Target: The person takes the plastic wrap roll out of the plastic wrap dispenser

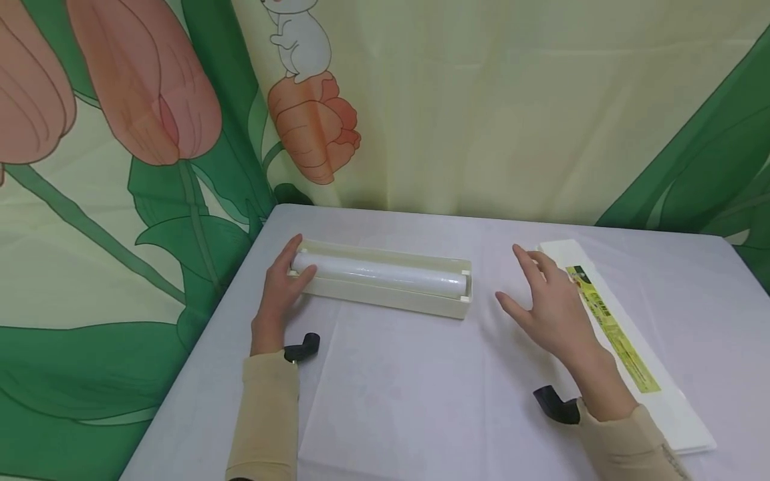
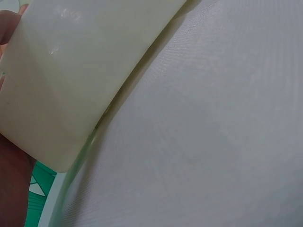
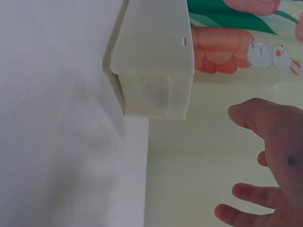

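while only the left hand [image 1: 281, 288] grips the dispenser [image 1: 385, 286], the roll [image 1: 379, 273] could be tipped out; the right hand [image 1: 550, 304] is held open, apart.

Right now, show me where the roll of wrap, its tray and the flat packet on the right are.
roll of wrap [image 1: 379, 272], head view, middle of the shiny roll.
tray [image 1: 391, 298], head view, front wall of the cream holder.
flat packet [image 1: 613, 331], head view, green and yellow label strip.
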A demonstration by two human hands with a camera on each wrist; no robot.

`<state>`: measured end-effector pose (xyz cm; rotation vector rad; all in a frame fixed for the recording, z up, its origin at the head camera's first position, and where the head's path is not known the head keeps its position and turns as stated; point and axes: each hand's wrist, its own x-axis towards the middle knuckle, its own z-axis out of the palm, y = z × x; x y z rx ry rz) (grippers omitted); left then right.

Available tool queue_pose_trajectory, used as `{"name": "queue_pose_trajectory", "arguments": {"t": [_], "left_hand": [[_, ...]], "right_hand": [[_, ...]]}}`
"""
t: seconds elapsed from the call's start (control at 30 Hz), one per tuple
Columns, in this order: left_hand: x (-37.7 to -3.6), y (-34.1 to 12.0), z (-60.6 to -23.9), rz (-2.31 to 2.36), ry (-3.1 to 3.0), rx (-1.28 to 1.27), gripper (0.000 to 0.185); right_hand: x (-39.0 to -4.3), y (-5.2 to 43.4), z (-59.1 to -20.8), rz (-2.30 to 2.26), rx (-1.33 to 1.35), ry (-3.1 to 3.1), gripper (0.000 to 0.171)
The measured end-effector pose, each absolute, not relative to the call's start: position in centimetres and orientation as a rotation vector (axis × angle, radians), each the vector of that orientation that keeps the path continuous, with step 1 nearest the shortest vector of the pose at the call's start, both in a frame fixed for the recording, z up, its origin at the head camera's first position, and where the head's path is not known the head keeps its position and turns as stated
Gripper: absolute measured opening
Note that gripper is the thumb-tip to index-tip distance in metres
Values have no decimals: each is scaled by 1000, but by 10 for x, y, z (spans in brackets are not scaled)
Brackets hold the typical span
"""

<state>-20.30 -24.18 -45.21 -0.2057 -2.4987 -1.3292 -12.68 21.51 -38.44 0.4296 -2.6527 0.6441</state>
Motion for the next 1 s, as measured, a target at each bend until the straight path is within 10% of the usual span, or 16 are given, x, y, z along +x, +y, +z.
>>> {"name": "queue_pose_trajectory", "arguments": {"t": [1.0], "left_hand": [[-205,-243,-454,-1339,-2468,-245,69]], "right_hand": [[-170,144,-386,573,849,-2714,54]]}}
